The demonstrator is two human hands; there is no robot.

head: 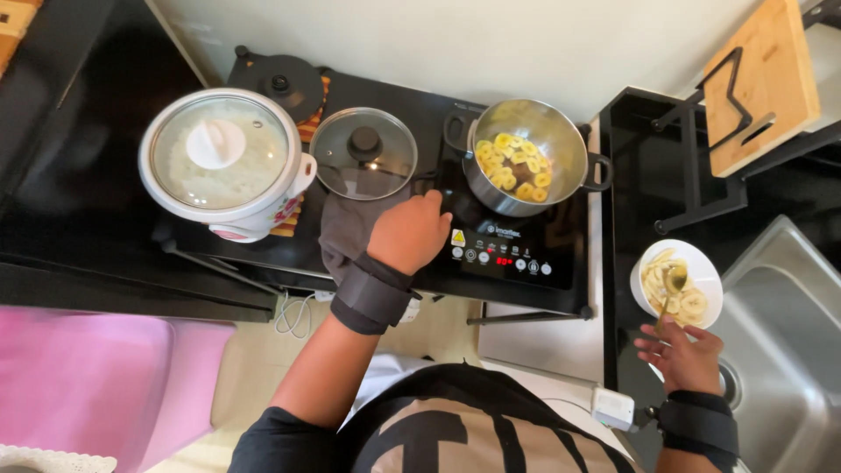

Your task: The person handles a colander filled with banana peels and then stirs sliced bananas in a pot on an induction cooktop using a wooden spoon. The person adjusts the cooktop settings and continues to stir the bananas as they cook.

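Note:
My left hand (409,232) rests with curled fingers on the black induction cooktop (517,250), just left of its control panel and beside a grey cloth (346,229). On the cooktop stands a steel pot (526,158) holding yellow banana slices. My right hand (683,355) grips a gold spoon (673,285) whose bowl lies in a white bowl (676,282) of banana slices on the black counter. Both wrists wear black bands.
A white rice cooker (223,166) with a glass lid stands at the left. A loose glass pot lid (363,153) lies between it and the pot. A steel sink (780,333) is at right, with a wooden cutting board (758,83) on a rack behind it.

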